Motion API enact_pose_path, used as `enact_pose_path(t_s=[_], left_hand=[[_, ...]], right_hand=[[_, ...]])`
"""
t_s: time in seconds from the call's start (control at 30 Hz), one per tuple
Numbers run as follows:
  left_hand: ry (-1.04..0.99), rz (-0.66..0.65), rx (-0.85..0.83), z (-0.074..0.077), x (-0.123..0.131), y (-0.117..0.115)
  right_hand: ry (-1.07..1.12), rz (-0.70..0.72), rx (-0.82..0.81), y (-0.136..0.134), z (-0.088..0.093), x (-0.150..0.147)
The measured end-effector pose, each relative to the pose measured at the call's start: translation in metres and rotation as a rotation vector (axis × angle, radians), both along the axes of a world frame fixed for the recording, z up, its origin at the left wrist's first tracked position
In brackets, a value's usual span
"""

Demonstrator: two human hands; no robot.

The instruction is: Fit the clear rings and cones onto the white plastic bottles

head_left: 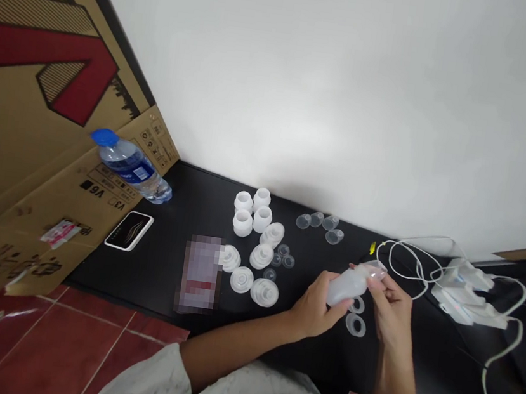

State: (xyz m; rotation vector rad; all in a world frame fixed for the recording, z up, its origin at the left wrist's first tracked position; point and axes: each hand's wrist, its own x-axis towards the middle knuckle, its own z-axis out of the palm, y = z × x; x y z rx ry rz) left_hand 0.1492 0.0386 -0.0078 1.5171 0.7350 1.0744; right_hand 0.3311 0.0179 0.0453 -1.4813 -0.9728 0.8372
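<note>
My left hand (314, 309) is closed round a translucent white plastic bottle-shaped part (345, 287), held tilted above a black mat (179, 212). My right hand (391, 305) pinches the clear end (373, 271) of the same part with its fingertips. Two clear rings (355, 324) lie on the mat just below the hands. To the left lie several white round caps and discs (257, 247). Small clear domes (320, 223) sit farther back.
A water bottle with a blue cap (127, 164) lies on flattened cardboard (36, 131) at left, beside a white-edged phone (129, 230). White devices with cables (465, 289) sit at right. A white wall (334, 84) stands behind; red floor tiles (57, 344) show in front.
</note>
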Motion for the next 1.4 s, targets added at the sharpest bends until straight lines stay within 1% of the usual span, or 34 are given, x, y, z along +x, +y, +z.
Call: enact_pose_path(t_s=[0.1,0.17,0.27,0.43,0.5,0.6,0.73,0.9,1.07,1.2,1.33,1.4], left_hand=[[-0.020,-0.009,0.057,0.001,0.000,0.000],[-0.033,-0.016,0.022,0.003,-0.002,-0.001],[-0.041,-0.011,-0.068,0.006,-0.005,-0.002],[-0.062,0.045,-0.121,0.006,-0.006,-0.002],[-0.079,0.065,-0.151,0.005,-0.005,-0.001],[-0.088,0.078,-0.175,0.007,-0.004,0.000],[-0.078,0.039,-0.172,0.010,-0.004,0.001],[-0.070,0.041,-0.178,0.007,-0.003,0.001],[-0.053,0.039,-0.129,0.003,-0.003,-0.001],[-0.004,0.067,-0.061,-0.001,-0.003,-0.001],[0.072,0.111,0.087,-0.003,-0.004,0.002],[0.095,0.121,0.119,-0.004,-0.004,0.004]], right_hand=[[0.017,-0.077,0.011,-0.011,0.009,-0.015],[0.088,-0.065,0.024,-0.012,0.013,-0.024],[0.174,-0.021,0.056,-0.003,0.015,-0.035],[0.169,-0.154,0.110,0.020,0.019,-0.044],[0.169,-0.158,0.105,0.024,0.023,-0.047],[0.160,-0.124,0.086,0.022,0.026,-0.049],[0.166,-0.110,0.051,0.018,0.022,-0.048],[0.218,-0.099,0.033,0.017,0.014,-0.049],[0.245,-0.076,0.008,0.014,0.009,-0.053],[0.262,-0.109,0.006,0.013,0.006,-0.056],[0.233,-0.225,0.057,0.016,0.002,-0.062],[0.235,-0.279,0.068,0.017,0.001,-0.065]])
